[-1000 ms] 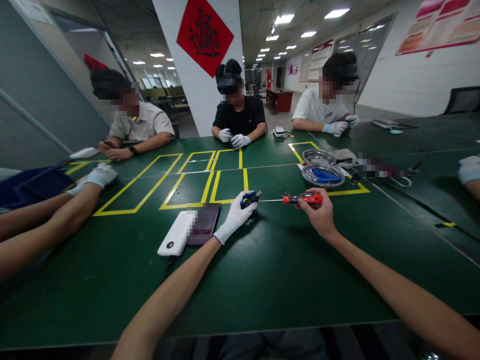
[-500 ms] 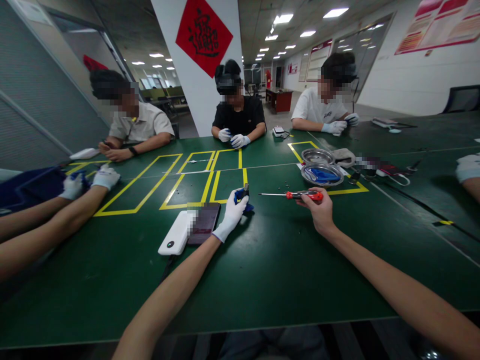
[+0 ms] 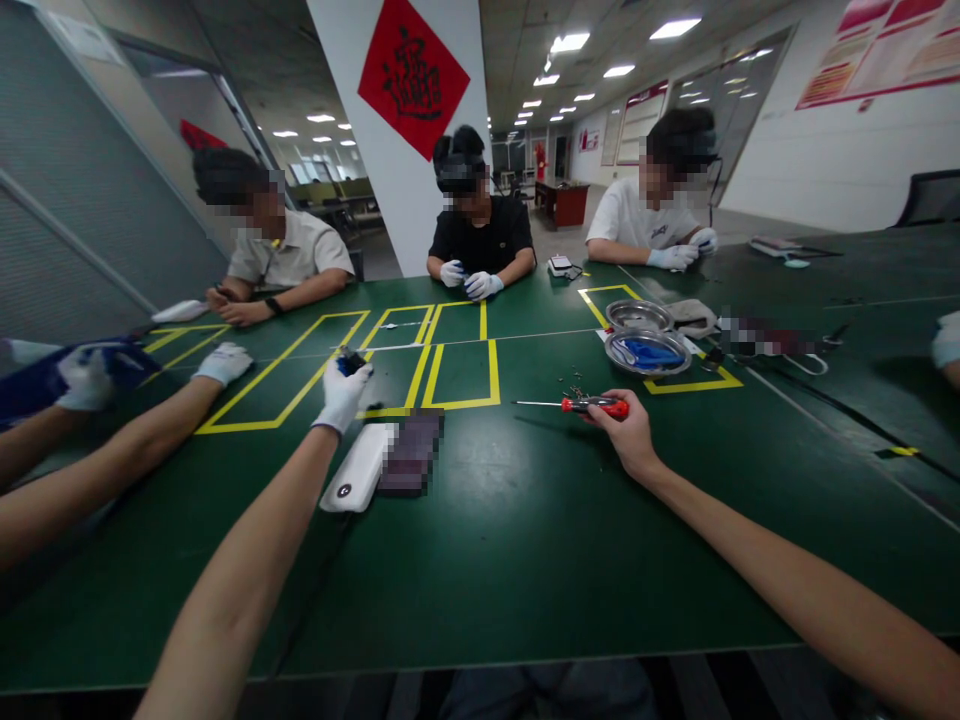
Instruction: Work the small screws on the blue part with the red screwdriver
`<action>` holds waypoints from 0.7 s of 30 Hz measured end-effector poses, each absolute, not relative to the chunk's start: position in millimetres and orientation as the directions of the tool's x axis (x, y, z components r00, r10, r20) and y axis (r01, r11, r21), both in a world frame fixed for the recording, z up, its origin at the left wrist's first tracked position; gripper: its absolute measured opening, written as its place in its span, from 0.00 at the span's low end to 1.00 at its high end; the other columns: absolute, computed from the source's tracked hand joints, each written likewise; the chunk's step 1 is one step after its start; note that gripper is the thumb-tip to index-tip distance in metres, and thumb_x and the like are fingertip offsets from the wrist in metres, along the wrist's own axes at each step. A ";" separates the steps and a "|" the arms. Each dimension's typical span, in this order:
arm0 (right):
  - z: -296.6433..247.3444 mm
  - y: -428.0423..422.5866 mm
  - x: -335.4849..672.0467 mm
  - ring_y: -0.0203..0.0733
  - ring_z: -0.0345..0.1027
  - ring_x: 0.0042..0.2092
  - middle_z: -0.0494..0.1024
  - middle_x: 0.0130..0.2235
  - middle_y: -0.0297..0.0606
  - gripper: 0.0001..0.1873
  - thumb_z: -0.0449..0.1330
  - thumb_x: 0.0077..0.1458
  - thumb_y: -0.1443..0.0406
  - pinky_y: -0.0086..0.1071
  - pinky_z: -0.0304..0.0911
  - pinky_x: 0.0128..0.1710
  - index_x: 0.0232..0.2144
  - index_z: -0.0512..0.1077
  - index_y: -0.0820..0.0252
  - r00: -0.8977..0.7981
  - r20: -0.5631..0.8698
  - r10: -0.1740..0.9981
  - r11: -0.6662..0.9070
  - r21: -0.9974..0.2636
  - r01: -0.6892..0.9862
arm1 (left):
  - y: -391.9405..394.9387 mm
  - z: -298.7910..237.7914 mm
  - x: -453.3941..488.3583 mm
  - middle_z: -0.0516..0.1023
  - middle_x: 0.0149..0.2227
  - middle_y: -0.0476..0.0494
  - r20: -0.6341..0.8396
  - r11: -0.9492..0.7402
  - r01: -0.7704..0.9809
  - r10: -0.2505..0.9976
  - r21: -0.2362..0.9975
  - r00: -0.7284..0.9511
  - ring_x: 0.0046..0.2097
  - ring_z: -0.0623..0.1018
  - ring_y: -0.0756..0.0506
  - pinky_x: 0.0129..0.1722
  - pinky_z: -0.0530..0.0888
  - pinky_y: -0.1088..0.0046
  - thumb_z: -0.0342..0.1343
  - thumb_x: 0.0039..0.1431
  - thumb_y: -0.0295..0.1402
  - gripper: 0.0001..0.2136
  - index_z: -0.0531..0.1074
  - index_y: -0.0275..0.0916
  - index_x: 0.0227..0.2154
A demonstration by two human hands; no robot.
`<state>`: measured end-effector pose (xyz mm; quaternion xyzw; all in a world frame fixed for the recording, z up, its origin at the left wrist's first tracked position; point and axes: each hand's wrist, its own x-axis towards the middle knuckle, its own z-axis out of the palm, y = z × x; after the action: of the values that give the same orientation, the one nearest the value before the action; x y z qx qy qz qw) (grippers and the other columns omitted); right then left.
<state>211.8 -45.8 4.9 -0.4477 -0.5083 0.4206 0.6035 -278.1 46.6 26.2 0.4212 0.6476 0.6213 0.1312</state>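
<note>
My left hand, in a white glove, is closed around a small blue and black part whose exact kind I cannot make out. It is above the table, just beyond a white power bank and a dark phone. Bare, my right hand grips the red and black handle of a screwdriver. The screwdriver's thin shaft points left over the green table. Several small screws lie just behind the handle.
Two metal bowls, the nearer bowl holding something blue, stand at the right. Yellow tape marks rectangles on the table. Gloved hands of a co-worker reach in from the left. Three people sit opposite. Cables run along the right.
My left hand has moved left with the blue and black part, from near the screwdriver tip to beyond the power bank. My right hand has shifted slightly down and left, still gripping the screwdriver.
</note>
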 end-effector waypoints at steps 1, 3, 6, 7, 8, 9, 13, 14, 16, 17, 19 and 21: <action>4.4 -45.2 211.8 0.44 0.74 0.39 0.74 0.42 0.39 0.27 0.70 0.41 0.54 0.45 0.74 0.43 0.41 0.66 0.58 0.129 0.233 0.964 0.241 -0.969 -0.054 | 42.4 22.9 -301.5 0.72 0.36 0.44 0.353 0.030 0.501 0.675 0.865 -0.649 0.43 0.74 0.42 0.49 0.70 0.56 0.64 0.41 0.30 0.18 0.65 0.35 0.36; 3.3 -43.9 211.4 0.44 0.74 0.39 0.74 0.42 0.39 0.26 0.70 0.42 0.55 0.45 0.74 0.44 0.41 0.66 0.58 0.126 0.226 0.966 0.234 -0.971 -0.055 | 31.9 15.7 -339.7 0.73 0.40 0.41 0.275 0.336 0.579 0.635 0.743 -0.722 0.48 0.73 0.39 0.50 0.69 0.54 0.64 0.43 0.32 0.19 0.64 0.34 0.37; 2.4 -42.7 210.8 0.44 0.74 0.40 0.74 0.42 0.39 0.26 0.70 0.41 0.54 0.45 0.74 0.44 0.40 0.66 0.58 0.122 0.223 0.967 0.230 -0.972 -0.051 | 18.7 6.9 -372.2 0.72 0.45 0.37 0.233 0.434 0.563 0.607 0.704 -0.760 0.53 0.70 0.35 0.52 0.66 0.49 0.64 0.45 0.33 0.21 0.63 0.32 0.39; 2.4 -42.5 210.7 0.44 0.74 0.40 0.73 0.42 0.39 0.26 0.70 0.41 0.54 0.45 0.74 0.44 0.40 0.67 0.57 0.120 0.223 0.968 0.230 -0.972 -0.049 | 15.9 4.8 -377.1 0.72 0.46 0.36 0.218 0.448 0.561 0.613 0.696 -0.760 0.54 0.69 0.35 0.52 0.65 0.49 0.64 0.45 0.33 0.22 0.62 0.31 0.40; 2.4 -42.5 210.7 0.44 0.74 0.40 0.73 0.43 0.39 0.26 0.70 0.41 0.54 0.45 0.74 0.44 0.39 0.67 0.57 0.120 0.222 0.968 0.229 -0.972 -0.046 | 13.7 3.1 -379.7 0.71 0.48 0.35 0.202 0.466 0.566 0.622 0.680 -0.756 0.55 0.68 0.35 0.53 0.65 0.50 0.64 0.45 0.33 0.23 0.62 0.31 0.42; 2.3 -42.4 210.9 0.44 0.74 0.41 0.73 0.43 0.39 0.26 0.70 0.41 0.54 0.45 0.74 0.44 0.39 0.67 0.57 0.119 0.221 0.968 0.227 -0.973 -0.044 | 11.9 1.8 -380.4 0.70 0.51 0.34 0.203 0.480 0.582 0.631 0.656 -0.749 0.56 0.67 0.35 0.53 0.65 0.50 0.64 0.46 0.34 0.26 0.61 0.30 0.45; 0.8 -42.0 212.4 0.44 0.73 0.42 0.73 0.44 0.39 0.26 0.69 0.42 0.54 0.45 0.74 0.45 0.40 0.66 0.57 0.122 0.214 0.969 0.220 -0.975 -0.041 | 7.1 2.0 -369.5 0.50 0.65 0.26 0.529 0.368 0.822 0.635 0.435 -0.564 0.65 0.51 0.33 0.61 0.54 0.49 0.60 0.50 0.40 0.41 0.45 0.27 0.61; 0.4 -41.7 212.6 0.44 0.74 0.42 0.73 0.44 0.39 0.26 0.69 0.42 0.54 0.45 0.74 0.45 0.40 0.66 0.57 0.122 0.212 0.970 0.219 -0.975 -0.043 | 7.2 3.3 -364.2 0.46 0.66 0.27 0.622 0.289 0.894 0.643 0.343 -0.447 0.66 0.47 0.34 0.62 0.50 0.50 0.58 0.52 0.41 0.42 0.42 0.27 0.62; 0.1 -41.2 212.4 0.44 0.74 0.42 0.73 0.44 0.38 0.26 0.69 0.43 0.55 0.45 0.73 0.46 0.41 0.66 0.57 0.115 0.207 0.972 0.213 -0.976 -0.049 | 10.8 5.9 -351.7 0.47 0.66 0.31 0.669 0.102 0.978 0.716 0.181 -0.199 0.67 0.47 0.37 0.64 0.48 0.55 0.53 0.55 0.42 0.37 0.45 0.29 0.63; 0.4 -41.2 211.9 0.44 0.74 0.41 0.73 0.43 0.38 0.26 0.69 0.42 0.55 0.45 0.73 0.45 0.41 0.66 0.57 0.116 0.203 0.972 0.210 -0.976 -0.051 | 14.6 6.4 -345.4 0.50 0.65 0.33 0.626 0.013 0.990 0.774 0.138 -0.097 0.67 0.49 0.38 0.64 0.48 0.58 0.51 0.56 0.42 0.35 0.48 0.30 0.62; 1.8 -41.4 210.3 0.45 0.74 0.40 0.73 0.42 0.38 0.26 0.70 0.41 0.54 0.45 0.74 0.44 0.40 0.66 0.57 0.121 0.192 0.974 0.199 -0.979 -0.050 | 25.6 4.5 -334.5 0.53 0.64 0.35 0.476 -0.091 0.988 0.879 0.128 0.020 0.66 0.52 0.38 0.64 0.51 0.61 0.50 0.55 0.44 0.33 0.53 0.33 0.61; 3.9 -42.1 208.5 0.44 0.75 0.38 0.74 0.41 0.38 0.27 0.70 0.40 0.53 0.45 0.74 0.43 0.39 0.66 0.58 0.127 0.182 0.975 0.189 -0.981 -0.046 | 39.7 -0.8 -327.8 0.56 0.64 0.34 0.329 -0.077 0.981 0.944 0.176 0.015 0.65 0.54 0.37 0.63 0.53 0.60 0.50 0.53 0.46 0.33 0.56 0.34 0.60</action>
<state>208.5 -42.1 3.9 -0.4661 -0.4981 0.4338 0.5886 -327.8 39.7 -0.8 0.7107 0.6773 0.1833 -0.0509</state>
